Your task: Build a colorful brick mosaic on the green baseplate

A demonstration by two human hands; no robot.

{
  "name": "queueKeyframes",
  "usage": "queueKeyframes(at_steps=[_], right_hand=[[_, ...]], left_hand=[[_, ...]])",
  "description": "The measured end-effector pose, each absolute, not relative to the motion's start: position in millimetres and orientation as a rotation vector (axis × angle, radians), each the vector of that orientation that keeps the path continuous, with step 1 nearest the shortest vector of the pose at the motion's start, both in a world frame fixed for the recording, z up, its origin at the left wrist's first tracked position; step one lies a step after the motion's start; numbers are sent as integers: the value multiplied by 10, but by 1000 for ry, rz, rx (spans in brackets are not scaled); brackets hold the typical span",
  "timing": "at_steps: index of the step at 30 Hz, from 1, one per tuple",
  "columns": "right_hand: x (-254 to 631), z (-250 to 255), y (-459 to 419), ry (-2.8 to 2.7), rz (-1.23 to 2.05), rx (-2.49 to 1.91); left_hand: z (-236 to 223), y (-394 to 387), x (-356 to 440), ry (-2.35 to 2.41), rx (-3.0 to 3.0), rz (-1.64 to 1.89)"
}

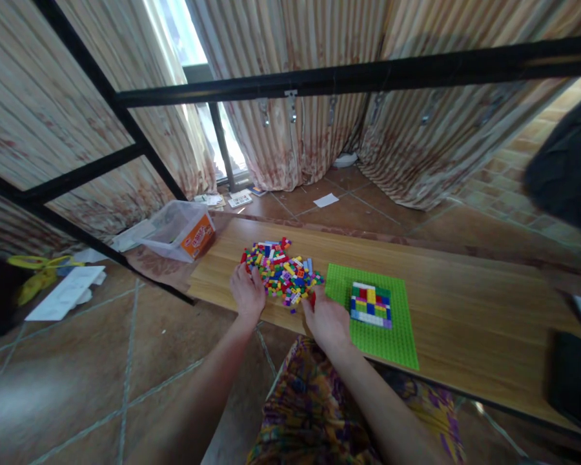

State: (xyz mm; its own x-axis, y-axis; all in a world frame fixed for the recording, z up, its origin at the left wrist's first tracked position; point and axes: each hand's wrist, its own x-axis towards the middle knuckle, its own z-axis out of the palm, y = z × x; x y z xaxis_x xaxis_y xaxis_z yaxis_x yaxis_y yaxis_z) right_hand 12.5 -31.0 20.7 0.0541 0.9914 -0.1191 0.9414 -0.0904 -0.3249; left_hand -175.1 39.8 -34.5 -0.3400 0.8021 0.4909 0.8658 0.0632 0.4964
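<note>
A heap of small coloured bricks (281, 268) lies on a low wooden table (465, 297). My left hand (246, 290) rests at the heap's near left edge with its fingers curled against the bricks. My right hand (326, 316) sits at the heap's near right edge, fingers closed, with a red brick (312, 299) showing at the fingertips. Right of that hand lies a green baseplate (392, 336) carrying a low block of striped rows of bricks (370, 303).
A clear plastic tub with an orange label (181, 229) stands at the table's left end. Black metal bars (319, 81) cross overhead. Papers (65, 294) and a yellow object (36, 268) lie on the tiled floor at left. Dark objects (574, 381) sit at the right edge.
</note>
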Motion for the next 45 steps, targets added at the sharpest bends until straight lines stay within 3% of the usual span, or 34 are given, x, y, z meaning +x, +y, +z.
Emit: queueKeyframes(at_steps=[7,37,45], right_hand=[[59,101,-366,-2043,471,-1904],[298,-34,-275,-1830,490,-1774],[102,101,-243,-2079,491,-1642]], left_hand=[[-347,399,-1746,-2216,-1782,-1084],[-343,406,-1729,-2235,-1796,-1096],[-344,400,-1714,-2243,-1782,-1082]])
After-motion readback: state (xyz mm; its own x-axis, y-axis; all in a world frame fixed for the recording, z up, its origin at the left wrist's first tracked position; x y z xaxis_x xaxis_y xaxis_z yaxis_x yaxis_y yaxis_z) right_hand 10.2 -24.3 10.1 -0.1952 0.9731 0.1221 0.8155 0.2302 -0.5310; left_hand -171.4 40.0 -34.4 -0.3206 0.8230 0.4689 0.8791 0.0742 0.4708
